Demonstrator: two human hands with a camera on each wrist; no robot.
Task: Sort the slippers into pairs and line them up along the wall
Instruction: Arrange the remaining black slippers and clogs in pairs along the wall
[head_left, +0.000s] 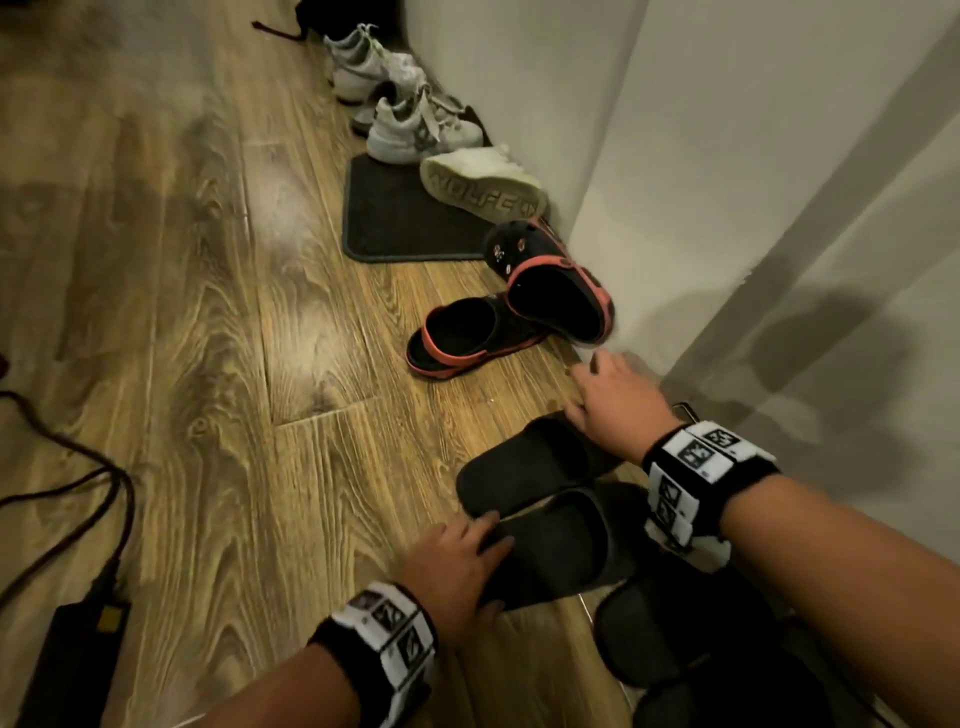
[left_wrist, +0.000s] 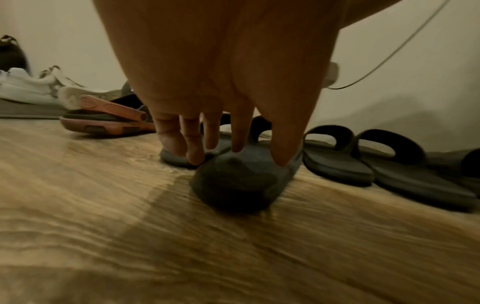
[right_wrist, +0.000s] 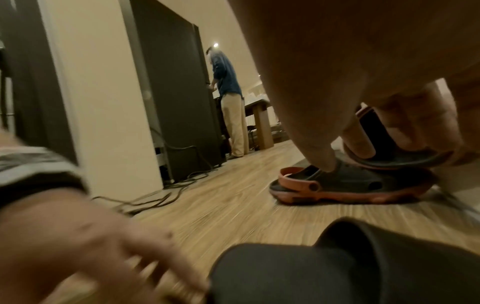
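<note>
Two black slides lie side by side near the wall, the near slide (head_left: 561, 551) (left_wrist: 233, 185) and the far slide (head_left: 524, 462) (right_wrist: 311, 267). My left hand (head_left: 467, 561) (left_wrist: 233, 152) rests straight fingers on their heel ends and thumb on the near heel. My right hand (head_left: 608, 389) (right_wrist: 363, 152) hovers past the far slide's toe by the wall, fingers relaxed, holding nothing. Ahead lies a black-and-red clog (head_left: 462, 332) (right_wrist: 350, 185) flat, its mate (head_left: 561, 296) tipped onto it against the wall. More black slides (head_left: 675, 639) (left_wrist: 337, 156) sit beside my right forearm.
A black mat (head_left: 400, 218) carries white sneakers (head_left: 400, 124) and an upturned white shoe (head_left: 483, 187) farther along the wall (head_left: 727, 208). Cables and a power brick (head_left: 78, 639) lie on the wooden floor at left. A person (right_wrist: 231, 102) stands far off.
</note>
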